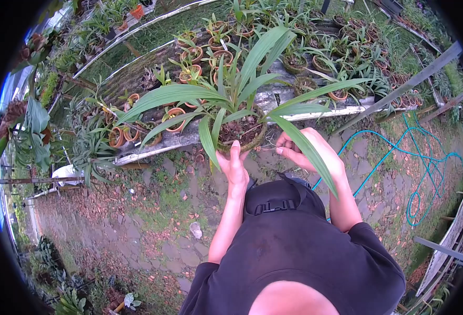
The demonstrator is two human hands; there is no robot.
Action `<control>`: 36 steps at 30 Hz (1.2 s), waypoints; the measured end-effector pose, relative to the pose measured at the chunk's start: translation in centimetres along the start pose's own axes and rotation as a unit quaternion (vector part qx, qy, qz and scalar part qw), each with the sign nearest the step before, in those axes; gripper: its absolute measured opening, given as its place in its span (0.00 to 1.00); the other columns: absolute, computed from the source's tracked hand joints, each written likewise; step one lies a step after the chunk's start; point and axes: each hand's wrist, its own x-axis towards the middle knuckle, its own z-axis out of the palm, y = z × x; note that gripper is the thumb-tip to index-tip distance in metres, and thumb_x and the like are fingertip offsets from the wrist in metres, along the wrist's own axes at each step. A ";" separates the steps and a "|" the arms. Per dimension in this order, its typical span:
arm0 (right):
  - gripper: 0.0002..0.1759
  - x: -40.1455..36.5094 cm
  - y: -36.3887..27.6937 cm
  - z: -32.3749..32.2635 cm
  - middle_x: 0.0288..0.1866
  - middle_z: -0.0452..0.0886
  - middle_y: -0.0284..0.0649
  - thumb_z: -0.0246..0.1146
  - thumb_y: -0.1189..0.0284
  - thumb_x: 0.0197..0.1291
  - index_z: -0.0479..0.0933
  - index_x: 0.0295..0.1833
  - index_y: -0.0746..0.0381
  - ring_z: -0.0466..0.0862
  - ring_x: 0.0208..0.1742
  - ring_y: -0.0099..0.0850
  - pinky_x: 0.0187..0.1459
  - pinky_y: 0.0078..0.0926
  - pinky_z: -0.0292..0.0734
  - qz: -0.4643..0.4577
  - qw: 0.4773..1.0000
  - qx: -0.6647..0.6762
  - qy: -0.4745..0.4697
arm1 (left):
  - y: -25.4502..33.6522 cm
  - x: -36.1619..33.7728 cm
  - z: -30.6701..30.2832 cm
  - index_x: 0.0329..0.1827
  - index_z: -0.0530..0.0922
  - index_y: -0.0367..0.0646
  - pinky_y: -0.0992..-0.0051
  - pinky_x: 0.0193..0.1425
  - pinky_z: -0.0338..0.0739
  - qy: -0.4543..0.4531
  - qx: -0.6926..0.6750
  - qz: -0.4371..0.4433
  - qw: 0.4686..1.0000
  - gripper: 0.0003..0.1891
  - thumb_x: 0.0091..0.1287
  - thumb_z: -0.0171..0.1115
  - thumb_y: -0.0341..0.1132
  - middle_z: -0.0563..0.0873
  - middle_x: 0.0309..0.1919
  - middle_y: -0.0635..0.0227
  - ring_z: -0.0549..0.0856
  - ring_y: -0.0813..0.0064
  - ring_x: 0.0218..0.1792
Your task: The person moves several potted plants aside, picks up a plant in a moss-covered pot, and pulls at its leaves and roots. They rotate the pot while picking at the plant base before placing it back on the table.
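Note:
A potted plant [242, 97] with long, ribbed green leaves stands upright at the front edge of the bench. Its round, mossy pot [248, 140] holds dark, coarse soil. My left hand [234, 167] grips the near left side of this pot, the thumb up on its rim. To the right of the pot, my right hand [297, 149] is closed in a pinch on thin, pale strands like wire or roots [269, 146]. One long leaf hangs over my right hand and hides part of it.
The bench [181, 139] behind carries several clay pots [174, 119] with smaller plants. A teal hose [383, 137] lies looped on the paved ground at right. A metal bar [399, 89] slants across the upper right. A pale stone [195, 229] lies below left.

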 end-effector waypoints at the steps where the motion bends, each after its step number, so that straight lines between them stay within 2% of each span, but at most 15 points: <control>1: 0.10 0.2 0.6 0.5 0.26 0.81 0.40 0.70 0.68 0.62 0.83 0.43 0.64 0.79 0.24 0.31 0.30 0.33 0.73 -0.029 0.999 0.008 0.026 | -0.2 0.1 -0.1 0.81 0.55 0.49 0.57 0.56 0.87 0.002 0.006 0.000 1.000 0.38 0.71 0.64 0.32 0.70 0.69 0.57 0.82 0.64 0.60; 2: 0.10 0.3 0.9 1.0 0.24 0.79 0.37 0.70 0.69 0.62 0.83 0.42 0.65 0.76 0.20 0.25 0.26 0.29 0.71 -0.058 0.997 0.017 0.053 | -0.5 0.1 -0.3 0.81 0.54 0.49 0.58 0.56 0.87 0.001 0.003 0.001 1.000 0.38 0.71 0.65 0.32 0.70 0.69 0.57 0.82 0.64 0.61; 4: 0.10 0.9 0.9 1.6 0.25 0.80 0.37 0.70 0.69 0.63 0.83 0.42 0.65 0.77 0.22 0.26 0.28 0.29 0.72 -0.043 0.997 0.021 0.068 | -0.9 0.2 -0.4 0.81 0.54 0.49 0.59 0.55 0.88 -0.001 -0.003 0.002 1.000 0.39 0.70 0.66 0.33 0.70 0.70 0.57 0.81 0.64 0.61; 8: 0.10 2.1 0.1 3.8 0.26 0.80 0.37 0.68 0.69 0.65 0.82 0.43 0.65 0.79 0.25 0.26 0.31 0.29 0.73 -0.011 0.996 0.004 0.092 | -0.6 0.1 0.0 0.80 0.50 0.50 0.52 0.56 0.89 -0.043 0.033 0.007 0.999 0.37 0.74 0.60 0.34 0.73 0.68 0.55 0.82 0.59 0.62; 9: 0.10 2.2 -0.8 3.7 0.27 0.80 0.38 0.68 0.69 0.65 0.83 0.46 0.65 0.79 0.27 0.27 0.32 0.29 0.74 0.019 0.997 0.019 0.079 | -0.6 0.0 0.0 0.80 0.50 0.50 0.53 0.56 0.89 -0.051 0.034 0.003 0.998 0.37 0.73 0.60 0.34 0.73 0.68 0.55 0.82 0.60 0.62; 15: 0.10 3.3 0.1 4.8 0.28 0.80 0.42 0.68 0.69 0.64 0.86 0.46 0.64 0.78 0.26 0.32 0.31 0.33 0.73 -0.040 0.995 -0.029 0.084 | -0.8 0.1 -0.4 0.81 0.50 0.49 0.55 0.54 0.89 -0.061 0.047 -0.001 0.997 0.37 0.74 0.60 0.34 0.73 0.68 0.55 0.83 0.60 0.60; 18: 0.11 3.3 -0.5 4.4 0.34 0.85 0.46 0.68 0.68 0.61 0.86 0.45 0.63 0.86 0.34 0.44 0.40 0.41 0.79 -0.008 0.998 -0.047 0.044 | -1.3 0.2 -0.7 0.82 0.47 0.49 0.55 0.54 0.89 -0.042 0.047 -0.013 0.998 0.38 0.74 0.59 0.33 0.72 0.69 0.54 0.82 0.60 0.61; 22: 0.12 3.2 1.5 5.3 0.33 0.85 0.44 0.69 0.65 0.61 0.87 0.45 0.60 0.85 0.32 0.43 0.39 0.40 0.79 -0.032 0.996 -0.033 0.082 | -1.5 0.3 -1.0 0.83 0.42 0.49 0.53 0.54 0.89 -0.049 0.024 -0.008 0.998 0.40 0.75 0.57 0.32 0.71 0.70 0.53 0.82 0.58 0.63; 24: 0.12 3.1 1.6 5.3 0.32 0.85 0.43 0.69 0.65 0.61 0.87 0.44 0.60 0.84 0.31 0.43 0.39 0.39 0.78 -0.047 0.990 -0.056 0.125 | -1.3 0.3 -0.9 0.83 0.44 0.49 0.51 0.55 0.89 -0.054 0.036 -0.004 0.998 0.38 0.75 0.56 0.32 0.71 0.70 0.53 0.81 0.58 0.63; 27: 0.12 2.7 0.9 4.3 0.31 0.85 0.42 0.69 0.65 0.62 0.87 0.44 0.61 0.84 0.31 0.39 0.39 0.36 0.78 -0.014 0.996 -0.028 0.082 | -0.9 0.3 -0.5 0.82 0.48 0.50 0.49 0.56 0.88 -0.071 0.023 0.004 0.997 0.35 0.75 0.54 0.33 0.71 0.71 0.54 0.80 0.57 0.65; 30: 0.10 1.6 0.8 2.6 0.29 0.84 0.38 0.69 0.68 0.63 0.86 0.44 0.64 0.82 0.30 0.28 0.37 0.30 0.76 0.032 0.993 0.111 0.002 | -0.9 0.3 -0.5 0.80 0.52 0.51 0.46 0.58 0.87 -0.070 -0.008 0.002 0.997 0.33 0.74 0.53 0.35 0.71 0.71 0.56 0.79 0.56 0.67; 31: 0.10 1.3 1.6 2.1 0.29 0.83 0.35 0.69 0.69 0.64 0.86 0.44 0.65 0.80 0.29 0.24 0.35 0.27 0.74 -0.003 0.993 0.121 -0.002 | -0.9 0.3 -0.6 0.80 0.53 0.51 0.45 0.59 0.86 -0.066 -0.019 0.000 0.998 0.32 0.74 0.52 0.36 0.71 0.72 0.57 0.78 0.56 0.68; 33: 0.09 0.7 3.5 1.0 0.28 0.80 0.30 0.70 0.71 0.66 0.85 0.43 0.66 0.75 0.29 0.16 0.31 0.20 0.71 -0.072 0.987 0.143 -0.012 | -0.7 0.6 -0.9 0.83 0.49 0.51 0.48 0.57 0.87 -0.068 -0.046 -0.006 0.997 0.38 0.71 0.55 0.36 0.71 0.72 0.56 0.80 0.56 0.66; 34: 0.09 0.2 4.2 -0.4 0.29 0.80 0.32 0.69 0.71 0.66 0.84 0.42 0.67 0.76 0.31 0.18 0.33 0.22 0.73 0.022 0.985 0.161 -0.066 | -0.6 0.6 -1.1 0.84 0.46 0.52 0.50 0.56 0.88 -0.068 -0.059 -0.009 0.996 0.41 0.70 0.56 0.37 0.71 0.72 0.55 0.80 0.56 0.65; 36: 0.09 -0.3 5.2 -1.6 0.30 0.82 0.36 0.69 0.73 0.65 0.84 0.43 0.68 0.78 0.31 0.21 0.35 0.25 0.75 0.083 0.993 0.089 0.005 | -1.1 1.0 -1.6 0.84 0.49 0.51 0.47 0.58 0.86 -0.047 -0.059 -0.014 0.997 0.40 0.69 0.54 0.38 0.71 0.72 0.58 0.79 0.57 0.67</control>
